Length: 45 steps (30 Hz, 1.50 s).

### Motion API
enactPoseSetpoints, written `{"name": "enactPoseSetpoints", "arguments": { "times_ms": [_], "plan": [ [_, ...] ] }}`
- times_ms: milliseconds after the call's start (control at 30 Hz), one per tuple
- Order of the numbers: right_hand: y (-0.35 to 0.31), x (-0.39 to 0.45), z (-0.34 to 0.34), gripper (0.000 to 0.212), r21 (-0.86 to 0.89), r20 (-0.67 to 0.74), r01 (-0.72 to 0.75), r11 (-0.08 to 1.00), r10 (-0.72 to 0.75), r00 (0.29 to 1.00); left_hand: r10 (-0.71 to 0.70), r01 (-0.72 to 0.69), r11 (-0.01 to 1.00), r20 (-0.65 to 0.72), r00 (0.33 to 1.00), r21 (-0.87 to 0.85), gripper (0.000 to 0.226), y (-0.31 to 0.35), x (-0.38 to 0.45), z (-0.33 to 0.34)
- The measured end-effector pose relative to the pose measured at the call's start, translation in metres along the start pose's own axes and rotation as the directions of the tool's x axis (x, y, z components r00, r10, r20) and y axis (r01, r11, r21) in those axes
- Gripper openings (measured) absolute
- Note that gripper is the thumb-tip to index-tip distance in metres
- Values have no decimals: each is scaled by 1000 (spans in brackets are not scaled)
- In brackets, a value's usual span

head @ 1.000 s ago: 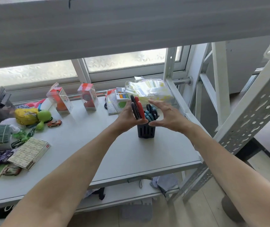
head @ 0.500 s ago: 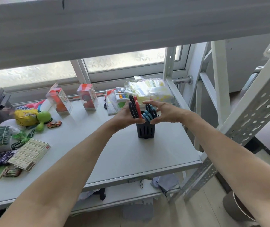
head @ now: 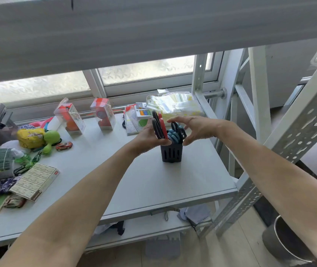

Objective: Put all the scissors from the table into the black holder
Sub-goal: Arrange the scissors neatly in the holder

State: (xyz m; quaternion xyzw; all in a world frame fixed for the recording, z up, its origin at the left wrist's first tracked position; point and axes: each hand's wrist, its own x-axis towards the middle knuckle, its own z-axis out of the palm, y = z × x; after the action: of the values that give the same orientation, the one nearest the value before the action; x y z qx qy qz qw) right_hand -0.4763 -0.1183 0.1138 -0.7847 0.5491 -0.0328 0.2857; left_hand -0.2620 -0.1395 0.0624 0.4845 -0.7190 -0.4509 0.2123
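The black holder stands upright on the grey table, toward its right end. Blue-handled scissors and black-handled scissors stick out of its top. My left hand is shut on the red-and-black scissors, held handles-up at the holder's left rim; their blades are hidden. My right hand hovers over the holder's right side, fingers spread, close to the black handles without clearly gripping them.
Boxed toys, card packets and a plastic bag line the back edge. Toy cars, a yellow pouch and a flat box crowd the left. A perforated metal post rises at right, with a metal bucket on the floor.
My right hand has moved in from beside the holder to just over the scissor handles. My left hand keeps the red-and-black scissors at the holder's rim.
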Motion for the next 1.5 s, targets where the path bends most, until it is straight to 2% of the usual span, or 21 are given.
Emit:
{"name": "enactPoseSetpoints", "arguments": {
  "times_ms": [200, 333, 467, 667, 1067, 1267, 1500],
  "plan": [
    [2, 6, 3, 82, -17, -66, 20, 1000, -21, 998, -3, 3, 1000, -10, 1000, -10, 93, -1, -2, 1],
    [2, 5, -2, 73, 221, -128, 80, 972, -52, 990, -5, 5, 1000, -1, 1000, 6, 90, -2, -4, 4],
    [-9, -6, -20, 73, 359, -217, 184, 915, -110, 970, 6, -4, 999, -40, 999, 47, 87, -2, -6, 7],
    [-25, -24, -46, 75, 394, -406, 313, 864, -141, 903, 29, -26, 998, -54, 998, 63, 88, -2, -9, 8],
    [-33, -13, -19, 71, 439, -243, 258, 861, -163, 956, 27, -29, 997, -22, 999, -66, 79, -2, -12, 8],
    [-33, 2, -1, 68, 340, -151, 207, 917, -164, 975, 77, -77, 988, -8, 997, -133, 79, 1, -14, 8],
    [-42, -4, -28, 67, 342, -228, 300, 890, -231, 946, 81, -83, 994, -28, 996, -76, 76, -1, -12, 9]
  ]
}}
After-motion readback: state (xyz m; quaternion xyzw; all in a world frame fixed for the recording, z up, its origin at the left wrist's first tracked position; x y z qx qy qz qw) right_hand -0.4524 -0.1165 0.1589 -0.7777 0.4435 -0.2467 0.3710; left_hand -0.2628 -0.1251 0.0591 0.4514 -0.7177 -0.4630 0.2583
